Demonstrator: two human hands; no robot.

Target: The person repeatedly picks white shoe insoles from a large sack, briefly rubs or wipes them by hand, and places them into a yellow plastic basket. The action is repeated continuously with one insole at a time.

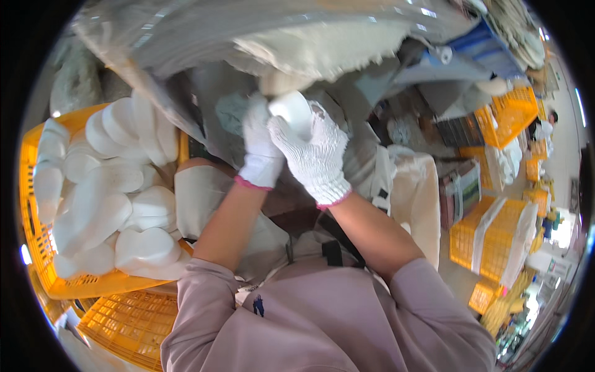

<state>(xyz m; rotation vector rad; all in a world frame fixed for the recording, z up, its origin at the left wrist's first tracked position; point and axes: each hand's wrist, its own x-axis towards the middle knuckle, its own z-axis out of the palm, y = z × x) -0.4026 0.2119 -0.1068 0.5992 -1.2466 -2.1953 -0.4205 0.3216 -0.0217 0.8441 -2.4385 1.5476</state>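
Both hands wear white knit gloves with pink cuffs and are together in front of me. Between them is a small, smooth white rounded piece (pixel 294 111), partly covered by the fingers. My right hand (pixel 317 152) is closed round its near right side. My left hand (pixel 259 139), somewhat blurred, grips it from the left. Just beyond the piece hangs a large cream cloth wheel (pixel 322 53) with a frayed edge. A pale lump at its lower edge is close to the piece; whether they touch I cannot tell.
On my left a yellow crate (pixel 28 186) is heaped with white rounded pieces (pixel 149 248). Another yellow crate (pixel 130 322) lies below it. A grey hood (pixel 180 31) arches over the wheel. Stacked yellow crates (pixel 474 239) and a cream cloth (pixel 418 192) are on my right.
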